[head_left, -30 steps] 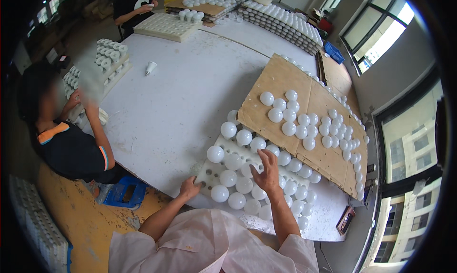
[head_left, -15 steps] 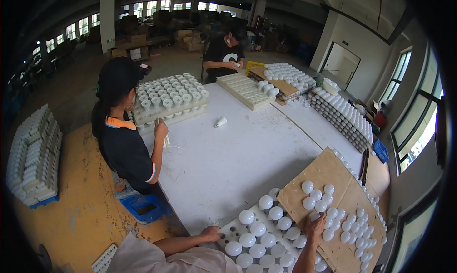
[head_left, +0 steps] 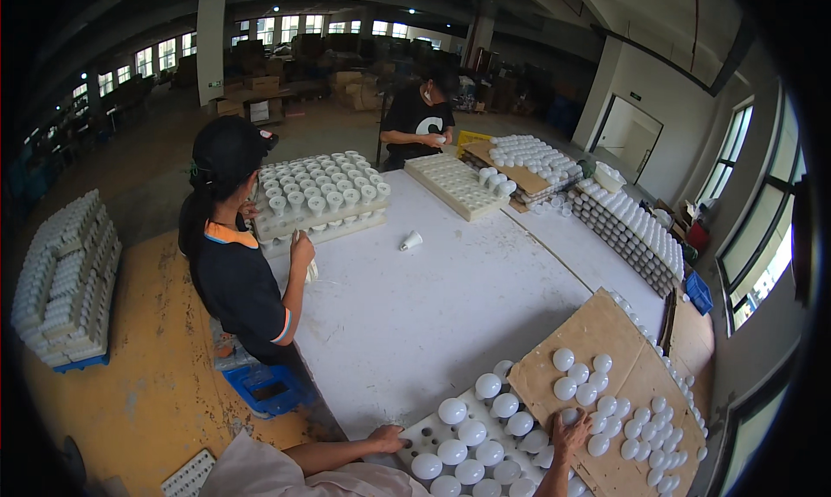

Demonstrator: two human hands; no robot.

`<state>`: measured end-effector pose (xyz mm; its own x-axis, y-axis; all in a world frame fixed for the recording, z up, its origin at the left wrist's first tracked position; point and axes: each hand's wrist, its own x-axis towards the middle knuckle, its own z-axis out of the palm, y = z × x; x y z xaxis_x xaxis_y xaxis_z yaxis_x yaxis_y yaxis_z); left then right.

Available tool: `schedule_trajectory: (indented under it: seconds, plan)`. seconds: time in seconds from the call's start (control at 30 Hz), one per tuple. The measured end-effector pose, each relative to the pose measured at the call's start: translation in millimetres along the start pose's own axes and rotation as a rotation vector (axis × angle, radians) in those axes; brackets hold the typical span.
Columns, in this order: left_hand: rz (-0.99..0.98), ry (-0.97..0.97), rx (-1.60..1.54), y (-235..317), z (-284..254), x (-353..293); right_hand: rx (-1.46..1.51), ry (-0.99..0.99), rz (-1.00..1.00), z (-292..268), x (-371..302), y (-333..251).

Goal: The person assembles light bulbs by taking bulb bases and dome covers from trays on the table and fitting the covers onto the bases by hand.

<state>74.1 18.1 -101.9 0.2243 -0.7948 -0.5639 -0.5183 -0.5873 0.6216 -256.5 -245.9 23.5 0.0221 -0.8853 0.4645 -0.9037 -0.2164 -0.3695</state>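
My left hand grips the left corner of a pale tray with rows of round holes. Many white, round bulb covers stand in this tray, while several holes at its left end are bare. On the right, my right hand has its fingers closed around a white bulb cover at the left edge of a brown cardboard sheet. More loose white bulb covers lie spread across the cardboard. The underside of the held cover is hidden.
A single bulb lies on the white table. A co-worker stands at the left beside a full bulb tray; another person works at the far side near a partly filled tray. Stacked bulb trays stand at far right.
The whole view has shifted slightly, so the scene sits a little lower and to the right. My hands keep nearly the same places on the tray and the bulb cover.
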Motion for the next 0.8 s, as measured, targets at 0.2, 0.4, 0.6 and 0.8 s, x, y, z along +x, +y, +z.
schedule_trajectory:
  seconds: [0.2, 0.4, 0.6, 0.8]
  plan:
    - [0.021, 0.026, -0.043, -3, 5, 3, 0.009, 0.027, 0.012, 3, -2, 3]
    - [0.027, 0.022, -0.047, -10, 10, 5, 0.004, 0.045, 0.012, 0, -5, -4]
    - [0.043, 0.063, -0.062, -11, 12, 6, -0.023, -0.025, 0.09, -1, -3, -4]
    - [0.069, 0.083, -0.054, -16, 16, 8, -0.066, -0.024, 0.101, 1, -3, -7]
